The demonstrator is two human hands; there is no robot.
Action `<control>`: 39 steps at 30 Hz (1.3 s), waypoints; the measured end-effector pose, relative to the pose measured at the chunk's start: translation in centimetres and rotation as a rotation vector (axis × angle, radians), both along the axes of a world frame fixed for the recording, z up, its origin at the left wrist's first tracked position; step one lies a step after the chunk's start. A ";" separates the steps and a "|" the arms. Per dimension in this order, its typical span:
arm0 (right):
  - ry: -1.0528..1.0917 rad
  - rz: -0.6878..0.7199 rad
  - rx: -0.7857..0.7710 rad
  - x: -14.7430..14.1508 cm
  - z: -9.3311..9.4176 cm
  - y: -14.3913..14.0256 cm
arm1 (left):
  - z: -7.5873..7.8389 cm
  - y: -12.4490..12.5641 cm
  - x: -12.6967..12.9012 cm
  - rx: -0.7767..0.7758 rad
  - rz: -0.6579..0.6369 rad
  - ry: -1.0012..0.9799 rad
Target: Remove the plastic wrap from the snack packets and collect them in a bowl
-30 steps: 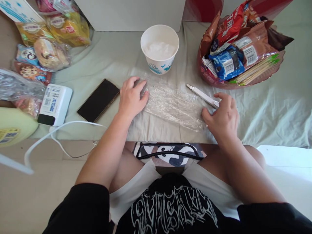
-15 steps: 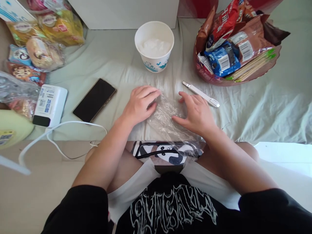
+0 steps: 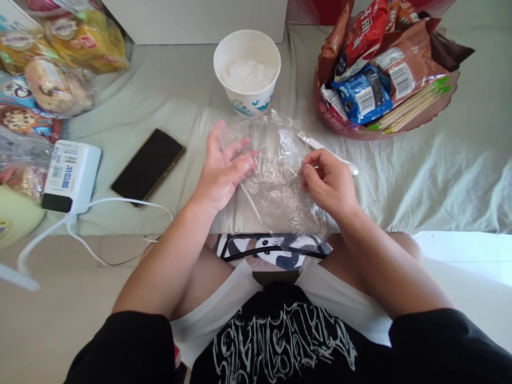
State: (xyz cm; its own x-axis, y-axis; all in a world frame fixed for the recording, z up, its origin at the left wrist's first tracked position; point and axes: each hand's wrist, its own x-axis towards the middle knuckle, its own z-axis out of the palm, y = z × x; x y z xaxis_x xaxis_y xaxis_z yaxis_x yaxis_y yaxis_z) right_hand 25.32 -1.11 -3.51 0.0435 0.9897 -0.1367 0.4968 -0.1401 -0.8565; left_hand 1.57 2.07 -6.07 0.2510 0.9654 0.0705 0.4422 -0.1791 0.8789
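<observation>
A crumpled sheet of clear plastic film (image 3: 274, 170) is lifted off the pale cloth (image 3: 420, 176) between my hands. My left hand (image 3: 222, 170) has its fingers spread and pressed into the film's left side. My right hand (image 3: 326, 181) pinches the film's right edge with closed fingers. A white utility knife (image 3: 332, 152) lies on the cloth just behind my right hand. A white paper cup (image 3: 247, 72) with something white inside stands behind the film.
A red basket (image 3: 340, 125) full of snack packets sits at the back right. A black phone (image 3: 148, 164), a white charger box (image 3: 70, 173) with a white cable (image 3: 100, 205), and bagged snacks (image 3: 60, 90) lie at the left. A white box stands behind the cup.
The film lay flat under both hands spread wide apart. My hands came together, gathered it, and have raised it off the cloth; my right hand now pinches its edge.
</observation>
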 end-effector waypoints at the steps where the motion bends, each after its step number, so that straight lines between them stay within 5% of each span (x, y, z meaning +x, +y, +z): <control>1: 0.040 -0.004 -0.016 -0.1 -0.1 0.0 | -0.3 -0.1 0.2 -0.076 -0.013 -0.078; 5: 0.239 0.014 -0.095 -0.4 -0.4 -0.1 | -0.6 -0.6 1.0 -0.237 0.061 -0.211; 10: 0.307 0.131 -0.104 -0.7 -0.4 -0.3 | 0.7 -0.6 1.5 -0.159 0.162 -0.181; 15: 0.317 0.055 -0.068 -1.1 -1.2 0.1 | 1.5 -0.8 1.9 -0.051 0.170 -0.192; 20: 0.423 -0.015 -0.009 -0.5 -1.9 -0.1 | 1.2 0.2 1.5 -0.194 0.221 -0.336; 25: 0.429 -0.029 0.093 -0.4 -1.8 -0.5 | 1.0 0.8 1.3 -0.334 0.216 -0.440; 39: 0.332 -0.060 0.018 -0.7 -1.7 0.0 | 2.8 0.6 2.4 -0.438 0.236 -0.456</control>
